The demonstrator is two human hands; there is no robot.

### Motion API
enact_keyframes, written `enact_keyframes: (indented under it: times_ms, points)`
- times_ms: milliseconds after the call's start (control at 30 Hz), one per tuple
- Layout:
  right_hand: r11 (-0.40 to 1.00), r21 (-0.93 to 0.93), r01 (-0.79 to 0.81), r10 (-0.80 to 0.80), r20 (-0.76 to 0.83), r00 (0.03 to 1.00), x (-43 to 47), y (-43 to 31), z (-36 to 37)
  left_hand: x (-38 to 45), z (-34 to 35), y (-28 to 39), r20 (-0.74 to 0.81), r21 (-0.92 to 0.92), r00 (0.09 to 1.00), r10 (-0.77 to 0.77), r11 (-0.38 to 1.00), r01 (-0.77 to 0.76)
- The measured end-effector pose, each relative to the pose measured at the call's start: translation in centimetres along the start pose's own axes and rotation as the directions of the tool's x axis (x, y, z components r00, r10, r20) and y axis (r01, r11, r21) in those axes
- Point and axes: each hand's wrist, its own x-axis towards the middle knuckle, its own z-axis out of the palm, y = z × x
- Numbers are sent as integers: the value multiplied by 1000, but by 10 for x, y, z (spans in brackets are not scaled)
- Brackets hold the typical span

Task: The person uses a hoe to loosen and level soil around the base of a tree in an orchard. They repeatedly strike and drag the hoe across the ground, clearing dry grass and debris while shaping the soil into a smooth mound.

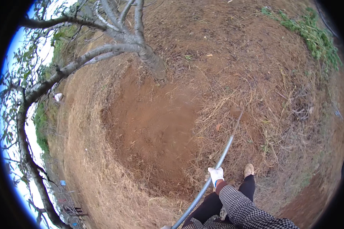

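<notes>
My right hand [216,174], in a white glove, is wrapped around the grey metal handle [195,199] of a long-handled tool that looks like a hoe. The handle slants from the bottom edge up to the right, into a thinner rusty shank [237,122]. At the shank's end, a brownish blade [235,111] rests on dry grass and blends with the soil. Only a pale sliver of what seems to be my left hand [165,227] shows at the bottom edge, beside the handle; its grip is hidden.
Bare reddish soil [149,120] spreads left of the tool, below a tree trunk [153,61]. A thick branch [83,58] arches over the left side. Dry grass [83,160] surrounds the soil. Cut green foliage [312,34] lies upper right. My shoe [248,170] stands right of the handle.
</notes>
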Motion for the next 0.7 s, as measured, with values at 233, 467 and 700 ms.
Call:
enact_keyframes:
  times_ms: [233,467,700]
  points:
    - [978,-193,-76,85,40,996,-20,-43,-68,-52,104,39,-34,6,999,-16,1000,16]
    - [873,-456,-174,213,36,976,-18,-75,-106,-104,136,128,-31,-99,995,-94,991,90]
    - [237,-959,153,32,165,986,44,-81,-152,-115,189,146,-101,-211,977,-186,964,161]
